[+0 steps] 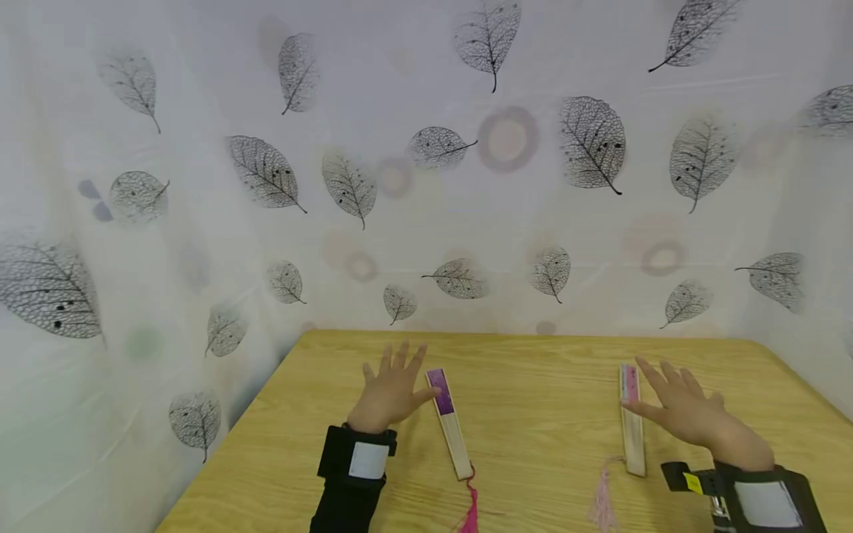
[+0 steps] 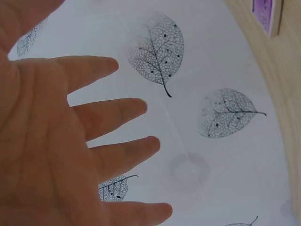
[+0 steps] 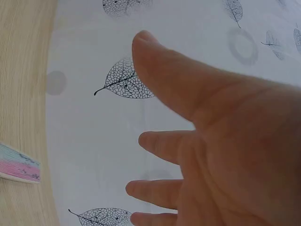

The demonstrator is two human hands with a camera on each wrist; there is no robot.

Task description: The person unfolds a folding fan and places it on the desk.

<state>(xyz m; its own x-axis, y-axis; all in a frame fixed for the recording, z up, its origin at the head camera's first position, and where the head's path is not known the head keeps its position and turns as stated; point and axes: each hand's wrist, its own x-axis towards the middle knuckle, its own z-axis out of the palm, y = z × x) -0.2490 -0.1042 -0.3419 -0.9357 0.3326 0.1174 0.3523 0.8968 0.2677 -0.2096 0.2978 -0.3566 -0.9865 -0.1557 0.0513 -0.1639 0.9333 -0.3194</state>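
Note:
Two folded hand fans lie on the wooden table. The purple fan, with a dark pink tassel, is just right of my left hand. That hand has its fingers spread and holds nothing; its thumb overlaps the fan in the head view, and whether they touch I cannot tell. The pink and light blue fan, with a pale pink tassel, lies left of my right hand. Fingers extended, the right hand is also without anything in it. Corners of the purple fan and pink fan appear in the wrist views.
The table has a light wood grain. Behind it and along its sides hangs a pale curtain printed with skeleton leaves and soft circles. Black straps with white patches sit on both wrists.

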